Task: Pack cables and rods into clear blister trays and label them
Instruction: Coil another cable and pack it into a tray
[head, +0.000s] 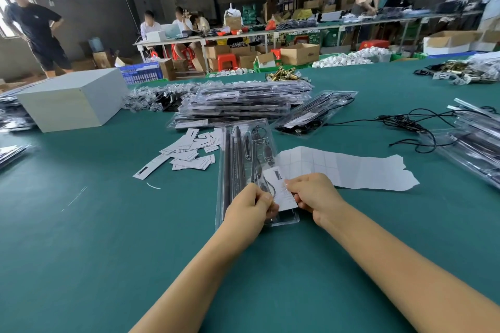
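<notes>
Green table (94, 238), wide, filling the lower view. At 11 o'clock from the hands, a pale box (73, 101). At 12 o'clock, a stack of finished blister packs (243, 105), labels already on. At 2 o'clock, a white backing sheet (351, 167), squares mostly peeled off, lying flat just beside the work. At 3 o'clock, further out, loose black cables (414, 127), not yet packed. At 10 o'clock, a scatter of loose paper labels (189, 151).

In the centre, directly ahead, one clear blister tray (243, 149), lying lengthwise on the table, long dark rods (234, 165) in its left channels and a coiled cable (266, 154) in its right part. So packing of this tray done, as judged; labelling step now in hand.

On the near end of the tray, a white label (280, 189). Left hand (250, 207) with fingers curled, pinching the near left of the tray and seemingly the label's left edge; hard to tell which exactly, because of blur. Right hand (311, 193) also curled, pinching the label's right edge against the plastic.

Next move, probably: pressing the label flat from middle to edges, straight along the tray, without wrinkle, then putting the tray onto the stack at 12 o'clock and taking an empty one.
</notes>
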`<state>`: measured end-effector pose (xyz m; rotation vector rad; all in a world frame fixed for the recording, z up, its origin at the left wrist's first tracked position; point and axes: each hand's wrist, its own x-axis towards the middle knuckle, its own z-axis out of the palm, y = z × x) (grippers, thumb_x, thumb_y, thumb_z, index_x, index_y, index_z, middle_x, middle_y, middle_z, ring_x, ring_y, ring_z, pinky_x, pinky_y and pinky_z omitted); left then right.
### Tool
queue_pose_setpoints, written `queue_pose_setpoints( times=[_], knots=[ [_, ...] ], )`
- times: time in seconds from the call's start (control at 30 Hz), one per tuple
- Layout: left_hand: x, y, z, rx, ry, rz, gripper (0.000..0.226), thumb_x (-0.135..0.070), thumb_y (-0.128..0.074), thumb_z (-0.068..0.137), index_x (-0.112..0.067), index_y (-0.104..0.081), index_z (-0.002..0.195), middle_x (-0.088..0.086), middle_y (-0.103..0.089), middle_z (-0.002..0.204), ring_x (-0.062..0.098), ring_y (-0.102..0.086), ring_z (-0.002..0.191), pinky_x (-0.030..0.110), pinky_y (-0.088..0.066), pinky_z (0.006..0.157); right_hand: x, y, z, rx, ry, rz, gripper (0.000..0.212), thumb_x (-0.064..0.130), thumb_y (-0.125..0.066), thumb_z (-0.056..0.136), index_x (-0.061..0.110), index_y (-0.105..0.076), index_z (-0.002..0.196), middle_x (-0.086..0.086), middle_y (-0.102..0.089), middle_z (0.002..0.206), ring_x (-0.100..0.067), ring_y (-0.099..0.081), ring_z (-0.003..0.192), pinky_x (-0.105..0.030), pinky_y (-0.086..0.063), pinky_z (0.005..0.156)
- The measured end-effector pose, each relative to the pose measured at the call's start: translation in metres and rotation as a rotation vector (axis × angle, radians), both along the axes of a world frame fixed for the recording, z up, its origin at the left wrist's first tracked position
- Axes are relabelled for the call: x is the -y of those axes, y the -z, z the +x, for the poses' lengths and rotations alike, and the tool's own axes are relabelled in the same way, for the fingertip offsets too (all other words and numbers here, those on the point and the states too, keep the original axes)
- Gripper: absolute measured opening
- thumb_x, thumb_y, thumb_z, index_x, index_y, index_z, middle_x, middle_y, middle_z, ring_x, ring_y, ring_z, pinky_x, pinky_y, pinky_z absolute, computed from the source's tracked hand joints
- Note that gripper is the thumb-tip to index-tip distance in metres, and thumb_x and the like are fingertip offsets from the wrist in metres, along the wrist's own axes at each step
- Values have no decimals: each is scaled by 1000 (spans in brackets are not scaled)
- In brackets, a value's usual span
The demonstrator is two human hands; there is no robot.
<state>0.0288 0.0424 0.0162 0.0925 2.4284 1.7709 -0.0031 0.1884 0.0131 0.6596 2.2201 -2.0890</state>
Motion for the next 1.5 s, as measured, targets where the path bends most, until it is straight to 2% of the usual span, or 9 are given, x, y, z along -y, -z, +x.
queue_pose_setpoints(
  times=[0.23,0.43,0.63,0.87,0.93,1.1,1.2,1.33,1.5],
  knots=[
    [0,-1,1,8,1,9,20,-19,-49,99,-16,-49,79,-7,-70,74,13,-71,85,47,-50,95,-2,-4,-6,63,6,-6,10,8,-68,85,-2,-67,82,-6,-54,59,-11,-44,47,-17,-33,35],
    [0,0,0,-25,1,-14,22,-20,-49,99,-15,-48,77,2,-69,81,28,-67,96,51,-47,96,6,6,-6,-95,44,175,16,12,-69,85,5,-65,72,-4,-59,55,-10,-52,39,-20,-35,37],
    [0,2,-2,-13,-4,19,23,-18,-50,98,-16,-47,75,-11,-64,67,24,-69,95,50,-48,96,-1,5,-7,-154,-99,356,10,14,-76,79,8,-69,76,-3,-63,61,-13,-52,46,-21,-33,42],
    [-1,4,-1,-54,-4,-1,22,-19,-51,96,-15,-47,74,-7,-64,68,31,-66,96,53,-49,92,-6,3,-5,-217,-195,389,30,16,-79,77,14,-58,98,-4,-55,73,-16,-48,49,-22,-35,37],
    [-1,4,0,-78,7,-31,20,-20,-52,95,-12,-49,76,2,-66,75,32,-65,95,52,-49,91,-7,4,-5,-239,-206,375,28,15,-78,77,12,-58,97,-5,-56,74,-15,-48,48,-21,-34,35],
    [-3,5,6,-391,57,-329,20,-27,-58,92,-14,-52,77,-3,-63,76,16,-57,75,35,-49,75,-11,8,-3,-265,-248,349,3,15,-75,81,14,-72,82,3,-61,55,-9,-45,41,-19,-33,36],
    [-7,10,14,-691,99,-499,18,-25,-64,88,-11,-55,81,-2,-57,81,19,-55,73,35,-48,69,-18,5,-4,-203,-333,291,7,10,-66,87,13,-72,88,10,-56,45,-4,-45,40,-18,-34,36],
    [-12,10,22,-889,142,-698,26,-18,-75,77,-11,-70,101,2,-65,92,24,-63,71,30,-53,58,-22,2,-7,-124,-346,151,14,-2,-63,86,8,-71,89,0,-67,65,-2,-52,44,-15,-39,40],
    [-23,13,33,-954,108,-992,41,-24,-88,49,-16,-76,87,-8,-64,68,10,-59,53,19,-43,37,-22,1,-11,-44,-204,-24,15,-11,-67,79,1,-64,87,-7,-66,64,-7,-56,41,-15,-40,37]
  ],
)
